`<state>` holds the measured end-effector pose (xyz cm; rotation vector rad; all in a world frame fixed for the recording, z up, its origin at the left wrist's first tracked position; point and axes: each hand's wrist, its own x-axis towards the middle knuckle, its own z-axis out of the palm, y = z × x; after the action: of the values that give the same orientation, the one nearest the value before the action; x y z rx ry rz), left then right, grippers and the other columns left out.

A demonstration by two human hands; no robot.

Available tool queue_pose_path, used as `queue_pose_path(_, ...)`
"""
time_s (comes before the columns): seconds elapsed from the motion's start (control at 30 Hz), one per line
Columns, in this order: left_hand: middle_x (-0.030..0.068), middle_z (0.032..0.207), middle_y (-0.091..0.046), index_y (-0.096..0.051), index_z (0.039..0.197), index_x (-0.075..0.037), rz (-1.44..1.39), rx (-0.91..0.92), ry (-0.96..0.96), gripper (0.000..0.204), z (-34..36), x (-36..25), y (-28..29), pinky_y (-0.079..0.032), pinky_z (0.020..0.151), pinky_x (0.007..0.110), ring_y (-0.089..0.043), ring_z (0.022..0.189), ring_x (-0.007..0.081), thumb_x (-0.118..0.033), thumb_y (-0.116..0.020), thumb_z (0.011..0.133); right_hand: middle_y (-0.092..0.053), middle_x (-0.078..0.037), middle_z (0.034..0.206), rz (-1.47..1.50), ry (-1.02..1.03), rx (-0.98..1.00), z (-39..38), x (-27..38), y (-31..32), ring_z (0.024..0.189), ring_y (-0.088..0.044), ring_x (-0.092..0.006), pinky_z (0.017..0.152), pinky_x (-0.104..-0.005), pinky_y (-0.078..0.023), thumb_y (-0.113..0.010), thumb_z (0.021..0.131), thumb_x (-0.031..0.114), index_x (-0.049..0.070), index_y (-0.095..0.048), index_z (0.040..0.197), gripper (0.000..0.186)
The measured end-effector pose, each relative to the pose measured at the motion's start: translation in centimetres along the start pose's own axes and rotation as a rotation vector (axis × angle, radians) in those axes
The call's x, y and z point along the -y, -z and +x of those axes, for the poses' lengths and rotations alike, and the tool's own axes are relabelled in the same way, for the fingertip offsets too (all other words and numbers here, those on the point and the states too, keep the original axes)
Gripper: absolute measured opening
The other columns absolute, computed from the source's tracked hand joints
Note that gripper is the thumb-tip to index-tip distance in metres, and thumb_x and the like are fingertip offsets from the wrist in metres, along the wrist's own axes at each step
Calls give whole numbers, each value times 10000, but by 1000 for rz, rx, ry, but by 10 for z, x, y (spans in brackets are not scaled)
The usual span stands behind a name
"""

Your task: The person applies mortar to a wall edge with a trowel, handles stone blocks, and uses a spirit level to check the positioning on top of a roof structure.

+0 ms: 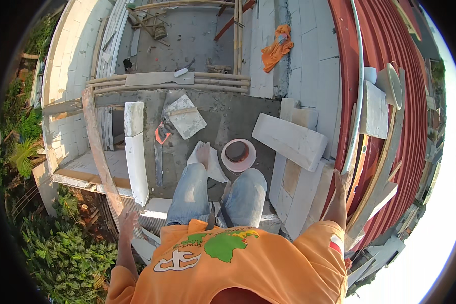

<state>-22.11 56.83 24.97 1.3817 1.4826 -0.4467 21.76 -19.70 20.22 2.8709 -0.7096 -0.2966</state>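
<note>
My left hand [128, 221] is closed on the lower end of a long weathered wooden plank [102, 147] at the left edge of the work area. Out to the right, my right hand [342, 181] grips the lower end of a pale, thin pipe [360, 76] that runs up beside the red metal roof. Between my legs and the blocks on the right stands a white bucket [250, 163], dark inside. A handsaw [159, 152] with an orange-red handle lies on the grey floor to the left of my foot. My fingers show only small.
White blocks stand at left [135, 162] and lie at right [289, 141]. A speckled block [186, 117] rests on the floor. Bamboo poles [218, 81] cross ahead, beyond which the floor lies lower. Orange cloth [277, 48] hangs on the wall beside the red roof [390, 45]. Plants grow far below left.
</note>
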Motion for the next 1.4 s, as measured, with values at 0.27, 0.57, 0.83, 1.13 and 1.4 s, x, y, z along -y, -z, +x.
queue_pose_path(0.27,46,888,-610,-531,1292,-25,-40,94,-56,477,2,2,-31,-464,687,285,-583,791,139,-217,-641,869,-630,-275,1125,18,-23,15,-1,-15,13,1039,-618,-415,918,-460,-483,-739,737,488,-70,-623,1116,685)
queue_pose_path(0.57,97,1019,-586,-424,1384,42,-76,88,25,648,-9,18,-46,-484,753,343,-595,847,191,-259,-657,860,-637,-274,1114,18,-15,57,-1,9,2,1027,-627,-411,906,-463,-491,-749,728,472,-58,-636,1105,660)
queue_pose_path(0.83,127,953,-646,-455,1366,17,2,146,-64,576,42,27,-58,-521,711,351,-660,775,205,-246,-633,886,-628,-253,1097,78,-139,-38,1,-15,13,1022,-634,-398,865,-473,-517,-772,704,392,-28,-659,1063,564)
queue_pose_path(1.13,153,1072,-603,-352,1442,-31,-110,297,25,627,98,35,-48,-502,785,363,-627,961,223,-237,-613,911,-568,-239,1190,204,-209,16,-7,12,32,1063,-602,-446,896,-480,-526,-758,730,262,-58,-641,1113,512)
queue_pose_path(1.4,15,844,-520,-484,1095,-110,-168,214,-178,199,99,-78,-112,-438,592,291,-517,714,138,-165,-590,937,-554,-234,1216,161,-238,15,-11,18,33,1065,-594,-432,875,-492,-523,-765,752,294,-48,-590,1176,572)
